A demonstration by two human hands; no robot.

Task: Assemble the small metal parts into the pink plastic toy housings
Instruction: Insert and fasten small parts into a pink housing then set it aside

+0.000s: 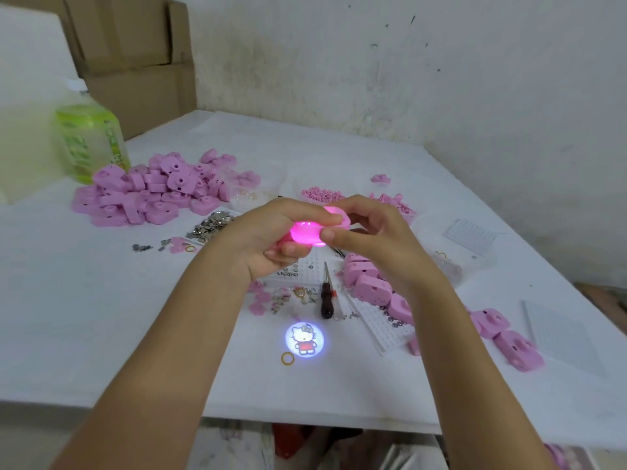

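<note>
Nearest us, the white table (101, 317) carried a yellow rubber band (287, 358). Just beyond it was a round projected cartoon pic (304, 339), lit on the table surface. Further in lay a dark-handled screwdriver (326, 301), tip pointing away, with a white grid tray (376, 325) to its R. A housing row (371, 289) of pink units ran diagonally across that tray toward the R edge.

Above the table centre we held the lit housing (307, 234), glowing pink, clear of the surface, btwn both hands. Our left hand (261, 239) had its fingers curled round the housing from the L side and underneath. Our right hand (369, 232) pinched the R end btwn thumb and forefinger, other fingers bent behind.

Beyond the hands, L of centre, a clear tray held loose metal parts (212, 224). Behind it sat the housing pile (152, 191), approx. dozens of pink units heaped together. A green bottle (91, 144) stood at the far L, beside the pile. Cardboard boxes (135, 45) were stacked vs. the back wall.
</note>
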